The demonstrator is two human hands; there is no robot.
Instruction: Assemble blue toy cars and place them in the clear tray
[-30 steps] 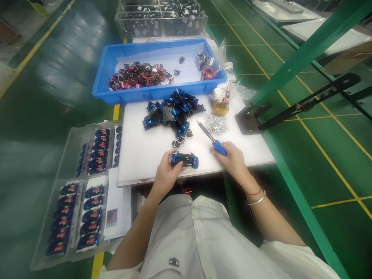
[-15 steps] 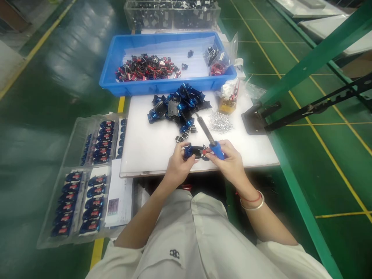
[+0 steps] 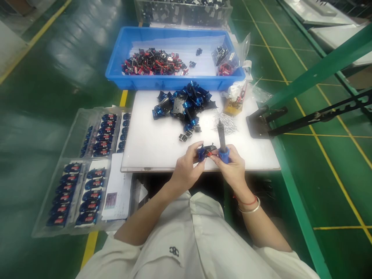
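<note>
My left hand is closed on the left end of a blue and black part, held above the table's front edge. My right hand grips a tool with a blue handle, its dark shaft pointing up and away. The thumb and fingertip of that hand also touch a small red piece at the part's right side. Beyond the hands lie a heap of blue and black parts, a few small metal pieces and a pile of thin metal pins.
A blue bin with red and black pieces spans the back. Clear trays of blue parts lie at the left beside white papers. A yellow box and a black bracket are at the right.
The held part has turned and moved slightly right. The tool's shaft has swung from leaning left to nearly upright. The whole view has shifted a little.
</note>
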